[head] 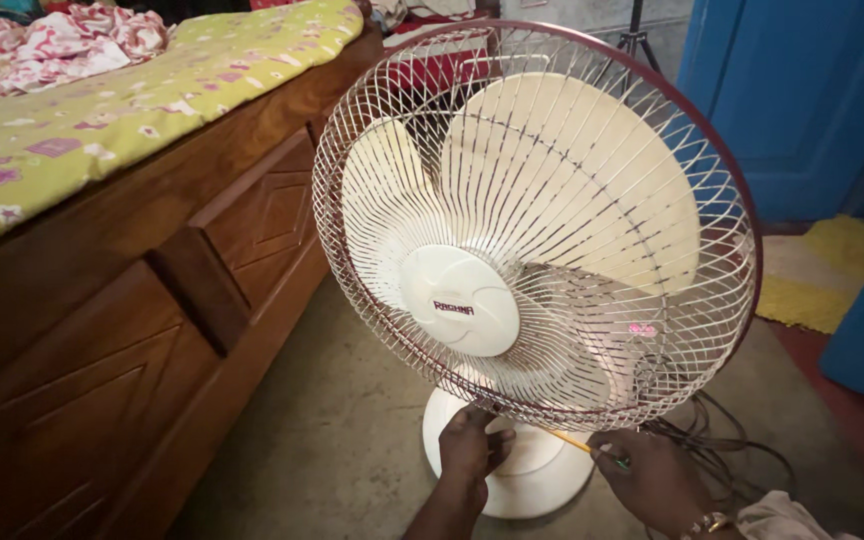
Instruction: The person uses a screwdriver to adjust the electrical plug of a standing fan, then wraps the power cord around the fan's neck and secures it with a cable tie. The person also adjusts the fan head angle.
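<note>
A cream table fan with a round wire grille [537, 225] stands on the floor on a white round base [542, 480]. My left hand [472, 450] grips the bottom edge of the grille, just above the base. My right hand [652, 478] holds a thin yellow-shafted screwdriver [574, 442] whose tip points at the grille's lower rim. A bracelet shows on my right wrist.
A dark wooden bed frame [122, 330] with a yellow-green flowered sheet [102, 110] runs along the left. Black cables [727, 440] lie behind the fan. A yellow mat [817, 270] and blue doors [802, 100] are at the right. A tripod leg stands at the back.
</note>
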